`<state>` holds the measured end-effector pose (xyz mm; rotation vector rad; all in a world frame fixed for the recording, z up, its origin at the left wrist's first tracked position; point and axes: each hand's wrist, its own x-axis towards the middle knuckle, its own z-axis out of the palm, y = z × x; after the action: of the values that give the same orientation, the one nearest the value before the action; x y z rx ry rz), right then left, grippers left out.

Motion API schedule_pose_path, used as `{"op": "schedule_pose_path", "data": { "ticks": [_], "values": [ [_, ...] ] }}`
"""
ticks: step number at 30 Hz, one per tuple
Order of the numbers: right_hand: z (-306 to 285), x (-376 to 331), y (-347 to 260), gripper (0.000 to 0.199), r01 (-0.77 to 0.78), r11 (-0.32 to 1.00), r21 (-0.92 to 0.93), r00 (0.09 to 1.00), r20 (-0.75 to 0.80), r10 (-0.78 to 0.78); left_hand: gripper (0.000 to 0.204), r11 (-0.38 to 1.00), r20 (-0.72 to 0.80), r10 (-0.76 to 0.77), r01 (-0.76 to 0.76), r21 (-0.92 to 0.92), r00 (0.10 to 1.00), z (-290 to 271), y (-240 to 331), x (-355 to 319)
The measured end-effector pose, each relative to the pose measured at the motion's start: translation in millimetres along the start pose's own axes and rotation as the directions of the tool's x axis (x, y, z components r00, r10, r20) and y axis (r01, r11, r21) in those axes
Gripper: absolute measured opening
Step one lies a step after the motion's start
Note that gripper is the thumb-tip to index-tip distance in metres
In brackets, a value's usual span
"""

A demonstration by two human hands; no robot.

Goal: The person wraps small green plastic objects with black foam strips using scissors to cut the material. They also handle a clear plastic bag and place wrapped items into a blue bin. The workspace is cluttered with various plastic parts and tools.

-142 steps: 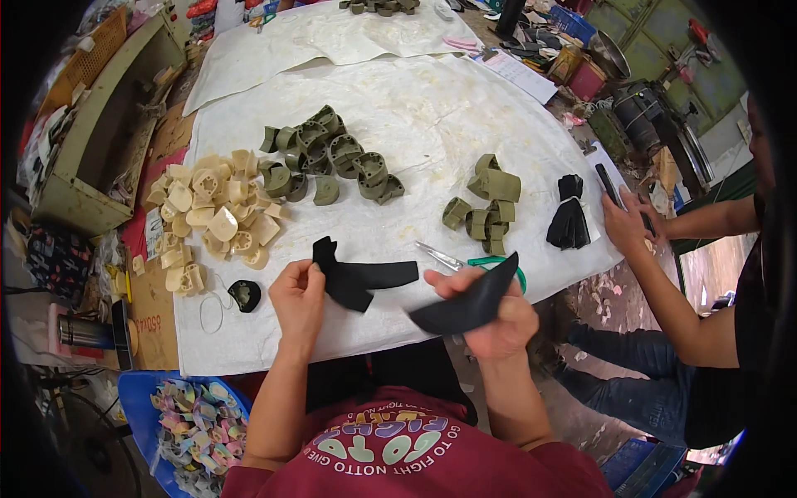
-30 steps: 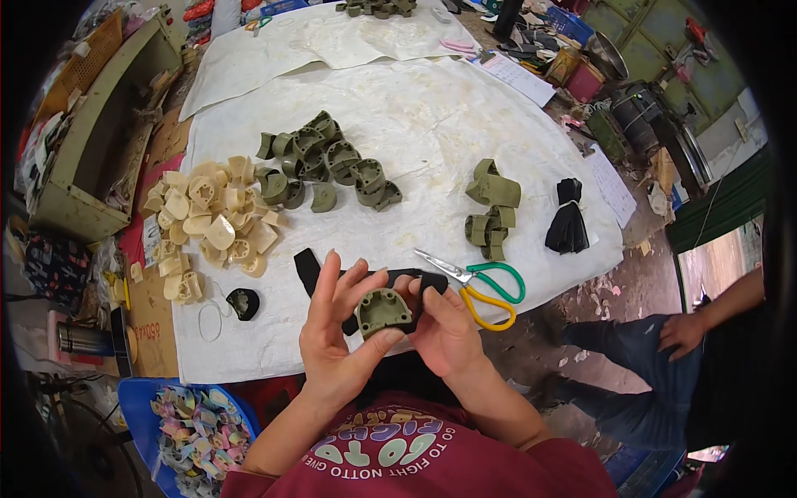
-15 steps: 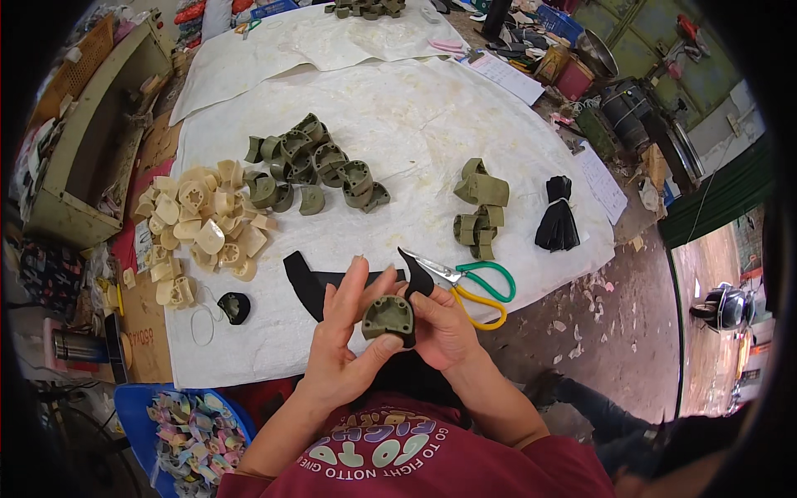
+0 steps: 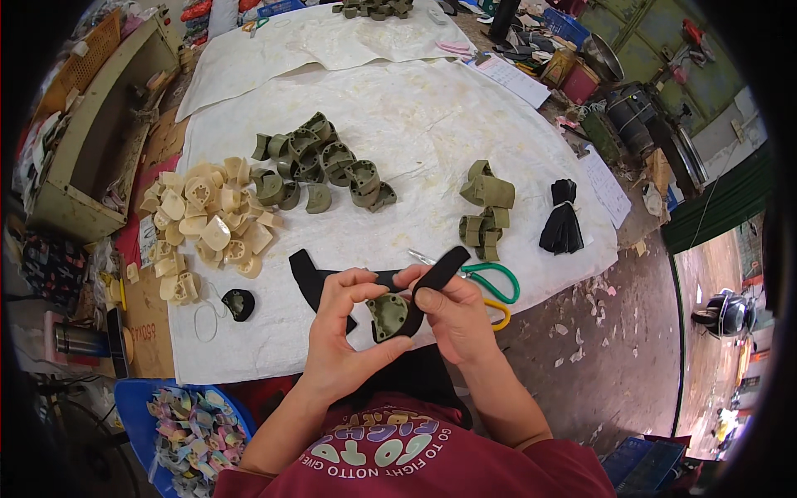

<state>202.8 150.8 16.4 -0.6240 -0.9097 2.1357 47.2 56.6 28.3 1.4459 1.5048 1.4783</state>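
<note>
My left hand grips an olive-green shoe heel, thumb below it and fingers above, its hollow face with small holes turned up. A black fabric strip lies against the heel's right side, and its free end sticks up to the right. My right hand pinches this strip between thumb and fingers beside the heel. Under and behind my hands lie more black fabric pieces. Scissors with one green and one yellow handle rest partly hidden behind my right hand.
Left on the white-covered table are a cream heel pile and a black-covered heel. Olive heels lie beyond; olive pieces and a tied black bundle sit right. A blue basin stands lower left.
The heel has tilted in my left hand. My right hand has brought the black strip round its right side, and the strip's end now points up and right.
</note>
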Motion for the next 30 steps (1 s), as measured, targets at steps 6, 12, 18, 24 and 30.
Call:
{"op": "schedule_pose_path", "data": {
  "ticks": [6, 12, 18, 24, 30],
  "values": [
    [0, -5, -4, 0.024, -0.08, 0.997, 0.016, 0.997, 0.018, 0.08, 0.069, 0.97, -0.005, 0.01, -0.011, -0.244, 1.0, 3, -2, 4],
    [15, -12, 14, 0.022, 0.356, 0.747, -0.561, 0.914, 0.041, -0.404, 0.042, 0.955, -0.063, -0.26, 0.247, -0.167, 0.964, 7, -13, -6],
    [10, -2, 5, 0.02, 0.351, 0.802, -0.483, 0.927, 0.059, -0.37, 0.035, 0.943, -0.003, -0.225, 0.217, -0.253, 0.974, 3, -1, -1],
    [-1, 6, -7, 0.017, 0.115, 0.948, -0.298, 0.993, 0.059, -0.102, 0.039, 0.991, 0.054, -0.067, 0.073, -0.116, 0.996, 2, -6, -4],
    [-8, 4, -9, 0.018, -0.023, 0.977, -0.21, 0.996, 0.084, 0.041, 0.045, 0.995, 0.12, -0.003, 0.015, -0.101, 0.993, -1, -2, -1]
  ]
}}
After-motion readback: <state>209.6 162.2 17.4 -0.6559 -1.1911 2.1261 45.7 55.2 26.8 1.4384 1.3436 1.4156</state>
